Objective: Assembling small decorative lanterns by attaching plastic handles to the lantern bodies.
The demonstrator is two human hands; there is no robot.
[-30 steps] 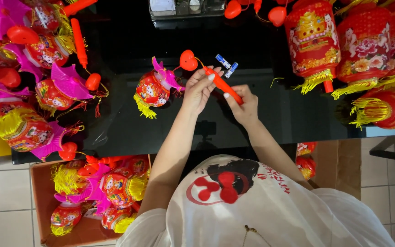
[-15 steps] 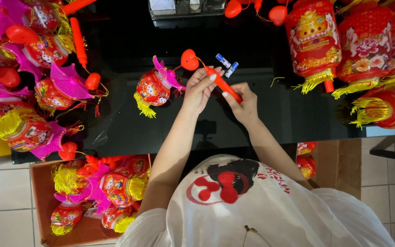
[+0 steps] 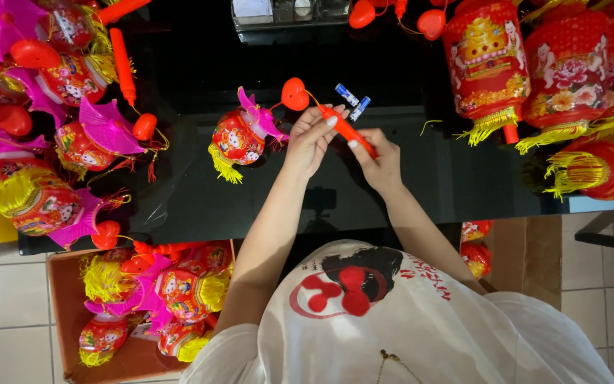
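Both hands meet over the middle of the glossy black worktop (image 3: 406,192), closed on a slim orange plastic stick handle (image 3: 347,130) that slants between them. The left hand (image 3: 312,139) pinches the upper end with fingertips; the right hand (image 3: 378,158) wraps the lower end. From the stick's top a thin cord runs to a red heart-shaped plastic piece (image 3: 294,93) and on to a small round red paper lantern with a pink fan top and yellow fringe (image 3: 239,137), lying on the worktop just left of the hands. Two small blue-and-white batteries (image 3: 353,102) lie just beyond the fingertips. Further left sits a heap of similar pink and red lanterns (image 3: 51,135); large red cylindrical lanterns with gold tassels (image 3: 541,78) stand to the right. A brown cardboard box of more small lanterns (image 3: 143,306) rests on the tiled floor (image 3: 1,291).
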